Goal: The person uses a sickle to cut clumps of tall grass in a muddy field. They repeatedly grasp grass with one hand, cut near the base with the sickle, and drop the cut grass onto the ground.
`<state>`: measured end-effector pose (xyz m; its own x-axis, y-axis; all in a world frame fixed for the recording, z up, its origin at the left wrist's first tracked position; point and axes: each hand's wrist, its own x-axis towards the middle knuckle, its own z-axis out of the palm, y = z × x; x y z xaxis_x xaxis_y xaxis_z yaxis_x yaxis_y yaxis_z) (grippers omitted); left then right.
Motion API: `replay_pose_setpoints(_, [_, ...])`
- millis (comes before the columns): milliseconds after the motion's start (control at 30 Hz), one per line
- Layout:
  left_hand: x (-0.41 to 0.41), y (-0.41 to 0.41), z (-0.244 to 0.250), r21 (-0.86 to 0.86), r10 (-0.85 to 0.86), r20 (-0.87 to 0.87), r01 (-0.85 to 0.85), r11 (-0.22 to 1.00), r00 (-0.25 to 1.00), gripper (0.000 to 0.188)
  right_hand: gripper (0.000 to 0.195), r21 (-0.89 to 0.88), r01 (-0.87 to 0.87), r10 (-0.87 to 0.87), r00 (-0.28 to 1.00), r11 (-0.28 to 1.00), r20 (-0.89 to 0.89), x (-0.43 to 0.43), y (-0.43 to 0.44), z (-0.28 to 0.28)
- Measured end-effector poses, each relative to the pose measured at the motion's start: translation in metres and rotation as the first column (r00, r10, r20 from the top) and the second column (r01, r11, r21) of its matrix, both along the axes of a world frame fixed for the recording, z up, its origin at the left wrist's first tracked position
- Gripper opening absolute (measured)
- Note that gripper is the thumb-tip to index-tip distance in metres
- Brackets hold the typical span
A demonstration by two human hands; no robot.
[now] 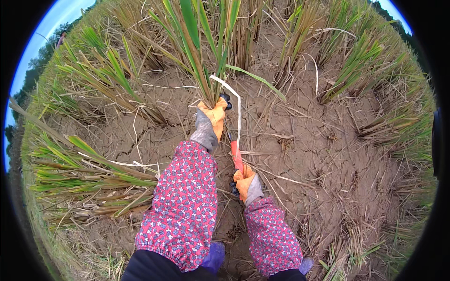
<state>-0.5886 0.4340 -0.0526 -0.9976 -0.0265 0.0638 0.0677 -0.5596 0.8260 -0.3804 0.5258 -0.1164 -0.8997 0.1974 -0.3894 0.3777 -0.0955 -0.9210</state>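
Observation:
My left hand, in an orange, grey and black work glove, is closed around the base of a clump of rice stalks. The stalks rise from the fist, with green and brown leaves. Lower and to the right, my right hand wears a similar glove and grips the red-orange handle of a tool, probably a sickle. Its dark metal shank points toward the left hand; any blade beyond is hidden. A pale dry leaf arches over beside the handle.
Cut rice stalks lie in a heap at left. Standing rice clumps ring the cracked mud, which bears loose straw and low stubble. Below are purple boots. A person is far off at upper left.

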Motion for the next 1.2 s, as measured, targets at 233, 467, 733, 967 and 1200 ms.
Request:
replay_pose_setpoints(233, [-0.007,-0.022,-0.013,0.138,0.091,-0.024,-0.087,0.987,0.996,0.047,0.029,-0.442,0.255,-0.275,0.961,0.86,0.022,0.057,-0.018,0.023])
replay_pose_setpoints(467, [-0.008,-0.02,-0.03,-0.053,0.098,-0.149,-0.107,0.993,0.984,0.036,0.029,-0.154,0.094,-0.068,0.984,0.984,0.167,0.013,-0.002,0.017])
replay_pose_setpoints(733, [-0.033,-0.057,-0.058,0.064,0.07,0.094,-0.076,0.995,0.993,0.021,0.039,-0.373,0.24,-0.195,0.969,0.896,0.155,0.131,0.009,0.057])
replay_pose_setpoints(967, [0.097,-0.005,-0.002,-0.383,-0.164,0.072,0.179,0.906,0.984,0.024,0.035,-0.187,0.363,-0.385,0.918,0.913,-0.098,0.151,0.06,0.033])
replay_pose_setpoints(1200, [0.247,-0.086,-0.023,0.301,-0.302,0.674,0.123,0.946,0.674,0.019,0.048,-0.378,0.151,-0.142,0.989,0.913,0.052,0.146,0.048,0.046])
